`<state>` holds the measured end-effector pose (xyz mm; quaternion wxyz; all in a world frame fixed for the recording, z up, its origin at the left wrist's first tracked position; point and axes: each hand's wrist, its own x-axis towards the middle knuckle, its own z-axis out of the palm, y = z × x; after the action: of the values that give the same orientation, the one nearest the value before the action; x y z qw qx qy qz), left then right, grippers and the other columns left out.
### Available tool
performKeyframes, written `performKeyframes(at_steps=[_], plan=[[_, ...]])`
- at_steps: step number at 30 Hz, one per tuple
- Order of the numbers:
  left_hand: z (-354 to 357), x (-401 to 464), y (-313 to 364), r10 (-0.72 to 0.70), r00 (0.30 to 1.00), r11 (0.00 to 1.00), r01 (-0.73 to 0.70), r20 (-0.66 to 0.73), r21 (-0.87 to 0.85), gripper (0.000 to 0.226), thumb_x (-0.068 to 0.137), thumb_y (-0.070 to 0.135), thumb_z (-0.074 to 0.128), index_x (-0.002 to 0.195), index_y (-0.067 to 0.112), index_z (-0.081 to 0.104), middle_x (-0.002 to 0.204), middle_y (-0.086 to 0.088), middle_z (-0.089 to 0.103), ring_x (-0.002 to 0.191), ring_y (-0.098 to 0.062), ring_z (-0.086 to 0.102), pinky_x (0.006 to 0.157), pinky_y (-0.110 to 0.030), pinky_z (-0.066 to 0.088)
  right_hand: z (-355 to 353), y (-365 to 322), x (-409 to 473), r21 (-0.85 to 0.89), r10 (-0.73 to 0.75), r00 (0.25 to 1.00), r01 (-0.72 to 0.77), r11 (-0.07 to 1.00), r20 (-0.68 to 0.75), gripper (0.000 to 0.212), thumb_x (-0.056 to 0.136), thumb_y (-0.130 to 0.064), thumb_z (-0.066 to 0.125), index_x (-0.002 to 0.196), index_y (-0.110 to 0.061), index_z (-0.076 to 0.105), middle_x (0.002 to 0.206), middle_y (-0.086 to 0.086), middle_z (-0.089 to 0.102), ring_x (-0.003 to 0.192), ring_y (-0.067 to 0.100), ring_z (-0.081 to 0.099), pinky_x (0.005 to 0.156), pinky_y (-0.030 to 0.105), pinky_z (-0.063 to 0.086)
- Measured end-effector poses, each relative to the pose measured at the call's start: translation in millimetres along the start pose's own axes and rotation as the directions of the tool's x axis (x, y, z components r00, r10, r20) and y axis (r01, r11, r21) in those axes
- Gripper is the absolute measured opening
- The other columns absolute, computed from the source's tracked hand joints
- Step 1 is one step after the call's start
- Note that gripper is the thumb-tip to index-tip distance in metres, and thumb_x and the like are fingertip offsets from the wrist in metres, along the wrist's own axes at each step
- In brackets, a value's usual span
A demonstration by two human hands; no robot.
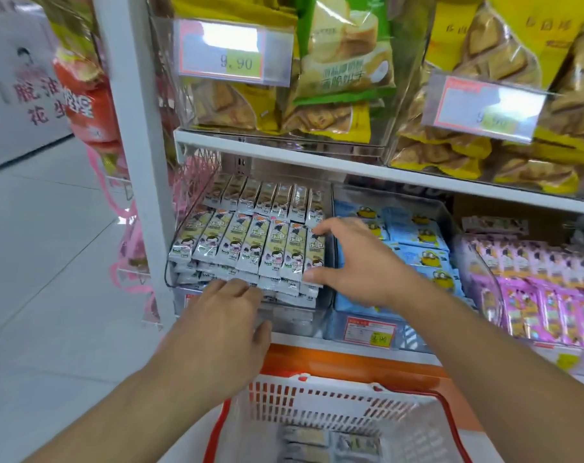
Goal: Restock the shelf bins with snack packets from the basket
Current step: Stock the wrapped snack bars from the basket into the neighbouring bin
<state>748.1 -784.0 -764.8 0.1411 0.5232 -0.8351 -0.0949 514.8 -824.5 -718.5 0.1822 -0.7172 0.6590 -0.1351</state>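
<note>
Both hands reach into the clear shelf bin [327, 248] of white snack packets [250, 245]. The right hand [360, 262] pinches the rightmost packet between thumb and fingers; the left hand [223, 315] lies flat, fingers straight, on the front stack. The basket [334, 409] below holds a few packets.

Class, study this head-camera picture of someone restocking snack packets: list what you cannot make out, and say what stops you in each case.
1. Left hand: its fingertips are hidden among the packet ends, so its grip is unclear.
2. Lower layers of white snack packets in the clear bin: covered by the top row.
3. Basket contents: cut off by the bottom edge and blurred.
4. Small price label: print too small.
5. Blue packets: partly hidden behind the right hand.
</note>
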Motion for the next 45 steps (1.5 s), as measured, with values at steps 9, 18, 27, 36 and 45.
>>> performKeyframes(at_steps=[9,18,27,36,45], plan=[[2,4,0,-0.02,1.0,0.999,0.02,0.01,0.031,0.042,0.099,0.044,0.049,0.136,0.026,0.058,0.133,0.01,0.057,0.125,-0.015,0.043,0.109,-0.032,0.041,6,13,-3,-0.004,-0.08,0.996,0.08,0.997,-0.025,0.072,0.092,-0.057,0.069,0.153,-0.032,0.041,0.165,-0.014,0.026,0.153,0.009,0.016,0.126,0.039,0.021],[-6,-14,22,0.04,0.997,0.995,-0.045,-0.06,-0.091,0.029,0.098,0.035,0.054,0.125,0.026,0.061,0.12,0.011,0.058,0.114,-0.012,0.054,0.093,-0.028,0.05,5,11,-51,0.016,-0.215,0.944,0.226,0.974,-0.251,0.038,0.095,-0.045,0.07,0.129,-0.03,0.059,0.136,-0.016,0.053,0.134,0.006,0.041,0.112,0.028,0.034],[85,-50,18,-0.118,0.93,0.993,0.121,0.349,0.013,0.041,0.1,0.043,0.053,0.129,0.015,0.054,0.129,-0.011,0.055,0.122,-0.032,0.056,0.099,-0.038,0.046,104,67,-132,0.046,-0.09,0.982,0.083,0.995,0.168,0.009,0.099,-0.03,0.064,0.094,-0.022,0.067,0.087,-0.007,0.067,0.083,0.011,0.061,0.079,0.028,0.048],[208,-99,-23,-0.5,0.68,0.834,0.544,0.536,0.089,0.123,0.09,0.063,0.061,0.152,0.018,-0.035,0.159,-0.015,0.009,0.135,-0.046,0.044,0.112,-0.052,0.04,264,203,-202,-0.266,0.392,0.517,-0.302,0.915,0.761,0.043,0.109,-0.038,0.047,0.143,-0.012,0.055,0.148,0.012,0.053,0.128,0.032,0.054,0.1,0.038,0.044],[221,-92,-22,-0.57,0.62,0.794,0.585,0.54,0.167,0.133,0.081,0.077,0.061,0.142,0.026,-0.047,0.155,-0.016,0.01,0.137,-0.05,0.036,0.113,-0.056,0.035,338,225,-238,-0.361,0.415,0.426,-0.205,0.91,0.804,0.044,0.101,-0.04,0.056,0.135,-0.012,0.056,0.138,0.016,0.054,0.119,0.032,0.058,0.087,0.037,0.044]])
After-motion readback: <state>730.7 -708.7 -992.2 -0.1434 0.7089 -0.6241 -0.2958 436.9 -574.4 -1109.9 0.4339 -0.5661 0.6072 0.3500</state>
